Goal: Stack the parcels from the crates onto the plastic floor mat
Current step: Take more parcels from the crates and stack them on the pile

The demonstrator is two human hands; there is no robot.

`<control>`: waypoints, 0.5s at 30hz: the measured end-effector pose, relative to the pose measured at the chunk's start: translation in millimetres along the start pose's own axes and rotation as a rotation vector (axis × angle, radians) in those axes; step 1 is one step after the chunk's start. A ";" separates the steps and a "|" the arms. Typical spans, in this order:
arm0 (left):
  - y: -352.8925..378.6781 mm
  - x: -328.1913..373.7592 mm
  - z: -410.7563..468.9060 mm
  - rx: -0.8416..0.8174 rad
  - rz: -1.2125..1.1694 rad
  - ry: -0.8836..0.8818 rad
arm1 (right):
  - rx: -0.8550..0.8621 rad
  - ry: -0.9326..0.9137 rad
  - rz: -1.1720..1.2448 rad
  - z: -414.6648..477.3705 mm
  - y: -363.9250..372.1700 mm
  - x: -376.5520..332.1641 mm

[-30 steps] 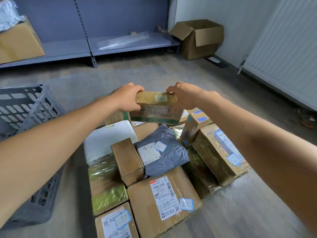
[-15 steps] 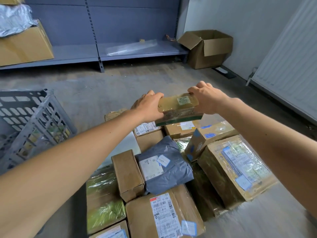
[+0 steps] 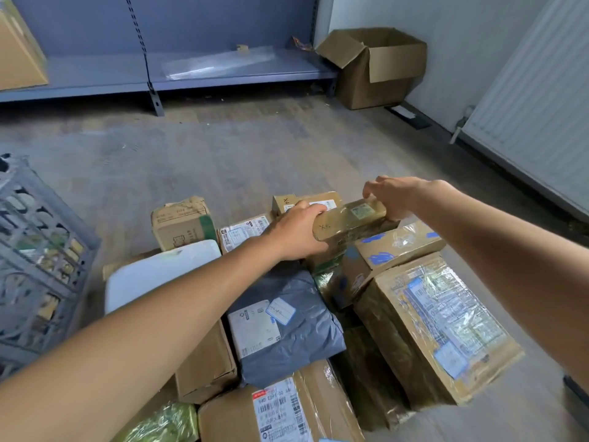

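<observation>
Grey concrete floor extends from the parcel pile to a blue-grey shelving unit on the far wall, well beyond both hands. An open cardboard carton stands in the corner beyond the right hand, and a white ribbed panel lines the wall to the right of the right arm. Both arms reach forward and down, almost straight at the elbow, and converge on one object. The left hand is palm down and grips the near-left end of a flat, tape-wrapped brown parcel, with the fingers curled over its far edge. The right hand grips the opposite end, knuckles up, wrist bent, fingers hooked over the end face. The hands are apart, separated by the parcel's length, and both are clamped on it. The parcel lies tilted between them, right end higher, at the far side of the pile; contact with the boxes underneath cannot be confirmed. A carton with blue tape marks sits just below the right hand. A large film-wrapped carton lies beneath the right forearm. A grey poly mailer lies between the forearms, and a white flat parcel lies to the left of the left forearm. A grey lattice crate stands well to the left of the left arm.
</observation>
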State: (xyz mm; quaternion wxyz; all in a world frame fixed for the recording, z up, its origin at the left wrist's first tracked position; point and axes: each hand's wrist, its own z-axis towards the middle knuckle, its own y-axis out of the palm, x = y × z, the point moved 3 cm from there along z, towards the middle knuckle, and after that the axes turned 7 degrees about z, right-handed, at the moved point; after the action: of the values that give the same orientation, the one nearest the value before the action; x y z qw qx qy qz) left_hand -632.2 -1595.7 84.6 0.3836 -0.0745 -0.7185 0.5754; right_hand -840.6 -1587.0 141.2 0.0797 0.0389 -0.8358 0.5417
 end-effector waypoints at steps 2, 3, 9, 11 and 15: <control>8.9 -2.4 1.8 0.009 -0.014 -0.009 | -0.030 0.001 0.023 10.9 11.0 5.5; 12.2 -3.4 2.6 0.009 -0.022 -0.008 | -0.041 0.002 0.031 15.4 14.8 8.0; 24.6 -0.1 2.5 0.001 -0.076 0.011 | -0.120 0.029 -0.009 28.8 29.4 18.1; 27.0 0.7 2.3 0.002 -0.098 0.012 | -0.120 0.031 -0.015 30.7 30.8 20.4; 32.1 0.9 2.6 -0.071 -0.169 0.044 | -0.117 0.066 -0.005 36.6 30.5 26.4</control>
State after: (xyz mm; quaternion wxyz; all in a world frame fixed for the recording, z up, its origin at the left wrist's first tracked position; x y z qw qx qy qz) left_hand -645.2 -1586.6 56.5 0.4434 -0.0398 -0.7336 0.5134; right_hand -874.5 -1607.3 103.7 0.1109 0.0184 -0.8629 0.4927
